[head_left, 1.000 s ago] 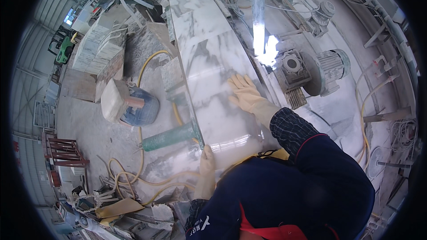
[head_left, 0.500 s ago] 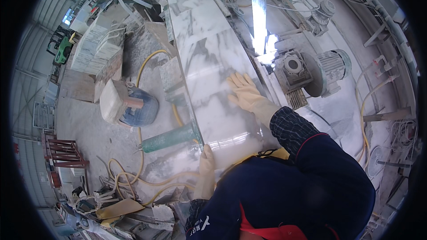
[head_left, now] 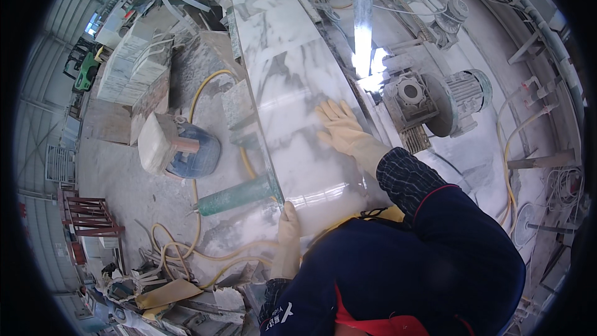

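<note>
Head view, the only one on my feed: one container noted, a blue tub [head_left: 202, 157] on the floor to the left; I cannot make out its contents. One pale, block-like piece [head_left: 155, 146] and one pinkish bar [head_left: 186, 144] overlap it; whether they lie in it or against it, I cannot tell. Counts: two gloved hands, one green pipe [head_left: 236, 194] sticking out from the left side of the bench, two motors, one ribbed and close at the right [head_left: 471, 92], one smaller and farther up [head_left: 458, 12]. A yellow hose [head_left: 203, 85] curves over the floor; I did not count its loops. The stone slab [head_left: 292, 87] runs away from the person, centre of frame: white, grey-veined, glossy, with bright reflections near its close end. Lines cross it; I cannot tell whether they are joints between pieces. The right hand [head_left: 343, 130] lies palm down on the slab, fingers spread. The left hand [head_left: 288, 230] is at the slab's near left corner, thumb side up; I cannot tell whether it pinches the edge.
</note>
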A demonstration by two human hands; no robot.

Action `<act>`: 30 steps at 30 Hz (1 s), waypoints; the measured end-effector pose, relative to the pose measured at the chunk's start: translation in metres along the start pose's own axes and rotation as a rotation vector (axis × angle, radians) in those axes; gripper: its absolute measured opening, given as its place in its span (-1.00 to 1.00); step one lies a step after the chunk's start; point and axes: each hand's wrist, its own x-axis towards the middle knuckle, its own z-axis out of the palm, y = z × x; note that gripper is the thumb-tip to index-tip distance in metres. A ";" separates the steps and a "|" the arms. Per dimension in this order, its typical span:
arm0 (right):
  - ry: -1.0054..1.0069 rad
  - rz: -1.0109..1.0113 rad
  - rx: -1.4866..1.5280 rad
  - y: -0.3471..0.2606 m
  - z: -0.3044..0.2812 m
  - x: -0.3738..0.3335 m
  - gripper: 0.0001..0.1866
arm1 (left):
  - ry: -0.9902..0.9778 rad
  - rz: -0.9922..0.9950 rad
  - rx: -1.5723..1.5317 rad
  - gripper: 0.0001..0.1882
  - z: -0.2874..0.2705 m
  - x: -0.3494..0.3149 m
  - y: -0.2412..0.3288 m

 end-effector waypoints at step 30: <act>-0.103 0.058 0.025 -0.002 -0.016 0.028 -0.21 | -0.019 -0.160 0.024 -0.18 -0.009 0.002 0.017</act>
